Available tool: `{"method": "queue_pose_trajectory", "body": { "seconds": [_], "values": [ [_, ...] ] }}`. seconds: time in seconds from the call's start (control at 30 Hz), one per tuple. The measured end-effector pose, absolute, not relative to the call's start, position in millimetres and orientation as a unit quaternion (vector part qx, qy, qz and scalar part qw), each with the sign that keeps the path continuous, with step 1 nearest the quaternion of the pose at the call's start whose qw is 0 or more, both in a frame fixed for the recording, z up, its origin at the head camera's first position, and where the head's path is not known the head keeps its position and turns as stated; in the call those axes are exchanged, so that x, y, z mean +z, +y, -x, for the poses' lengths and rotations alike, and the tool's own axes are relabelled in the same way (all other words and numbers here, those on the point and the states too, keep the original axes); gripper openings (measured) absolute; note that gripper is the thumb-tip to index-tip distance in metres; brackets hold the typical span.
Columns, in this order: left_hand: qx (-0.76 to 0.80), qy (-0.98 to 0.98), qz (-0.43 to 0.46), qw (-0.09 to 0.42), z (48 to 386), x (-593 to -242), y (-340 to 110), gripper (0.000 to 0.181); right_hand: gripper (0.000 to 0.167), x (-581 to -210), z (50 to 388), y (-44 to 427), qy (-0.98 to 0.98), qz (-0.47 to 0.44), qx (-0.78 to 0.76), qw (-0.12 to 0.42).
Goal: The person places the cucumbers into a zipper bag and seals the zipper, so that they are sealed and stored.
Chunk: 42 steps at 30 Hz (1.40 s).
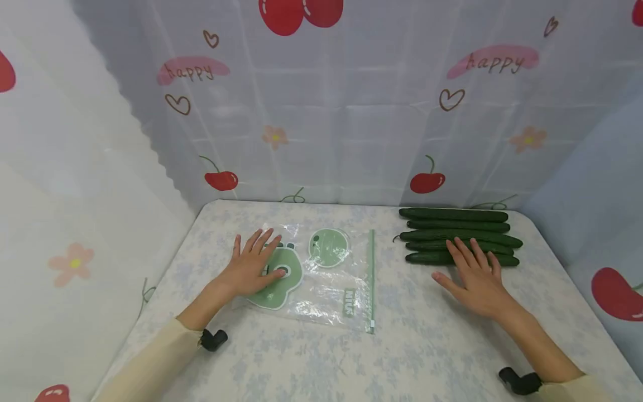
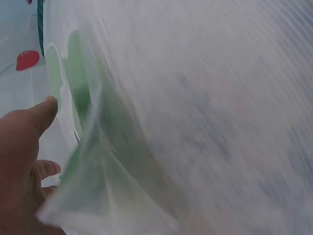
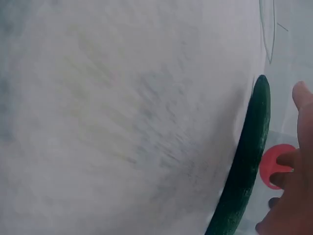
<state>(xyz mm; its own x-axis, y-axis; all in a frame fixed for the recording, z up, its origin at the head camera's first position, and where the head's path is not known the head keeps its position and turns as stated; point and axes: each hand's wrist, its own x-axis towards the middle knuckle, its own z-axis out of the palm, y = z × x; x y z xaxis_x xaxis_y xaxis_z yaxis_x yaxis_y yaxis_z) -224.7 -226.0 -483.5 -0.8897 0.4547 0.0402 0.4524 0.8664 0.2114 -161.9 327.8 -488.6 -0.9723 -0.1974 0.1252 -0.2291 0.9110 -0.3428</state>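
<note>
A clear zip bag (image 1: 321, 296) with green frog prints lies flat, its green zip edge to the right. My left hand (image 1: 248, 269), fingers spread, is over the bag's left part; in the left wrist view the hand (image 2: 24, 161) is beside the bag's raised edge (image 2: 112, 191). Several dark green cucumbers (image 1: 452, 235) lie stacked in a row at the back right. My right hand (image 1: 479, 285) has its fingers spread over the nearest cucumbers; the right wrist view shows the hand (image 3: 293, 181) beside one cucumber (image 3: 247, 156). Whether either hand touches is unclear.
The table (image 1: 321, 368) has a pale floral cover. Behind it and at both sides hangs a white curtain (image 1: 341, 156) with cherries, hearts and flowers. A black strap piece (image 1: 214, 340) is at my left wrist, another (image 1: 519, 382) at my right.
</note>
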Motion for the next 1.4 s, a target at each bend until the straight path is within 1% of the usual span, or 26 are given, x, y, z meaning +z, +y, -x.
{"method": "queue_pose_trajectory", "body": {
  "seconds": [0.23, 0.37, 0.7, 0.93, 1.23, 1.4],
  "values": [
    [0.113, 0.960, -0.256, 0.017, 220.0, -478.0, -188.8, 0.085, 0.081, -490.8, 162.7, 317.7, -0.962, -0.140, 0.214, 0.089],
    [0.113, 0.953, -0.281, 0.029, 218.4, -475.9, -165.3, 0.082, 0.074, -493.1, 163.8, 310.4, -0.956, -0.150, 0.228, 0.103],
    [0.125, 0.942, -0.308, 0.049, 218.6, -472.7, -118.8, 0.077, 0.064, -492.0, 162.6, 292.0, -0.948, -0.166, 0.254, 0.095],
    [0.127, 0.937, -0.322, 0.050, 218.4, -476.4, -86.8, 0.073, 0.063, -492.4, 165.8, 279.6, -0.941, -0.181, 0.275, 0.081],
    [0.116, 0.940, -0.320, 0.031, 211.9, -480.8, -49.5, 0.062, 0.040, -496.0, 170.1, 260.6, -0.930, -0.199, 0.305, 0.050],
    [0.119, 0.946, -0.302, 0.014, 208.1, -479.9, -38.1, 0.049, 0.033, -495.2, 172.6, 250.0, -0.927, -0.213, 0.306, 0.046]
  ]
}}
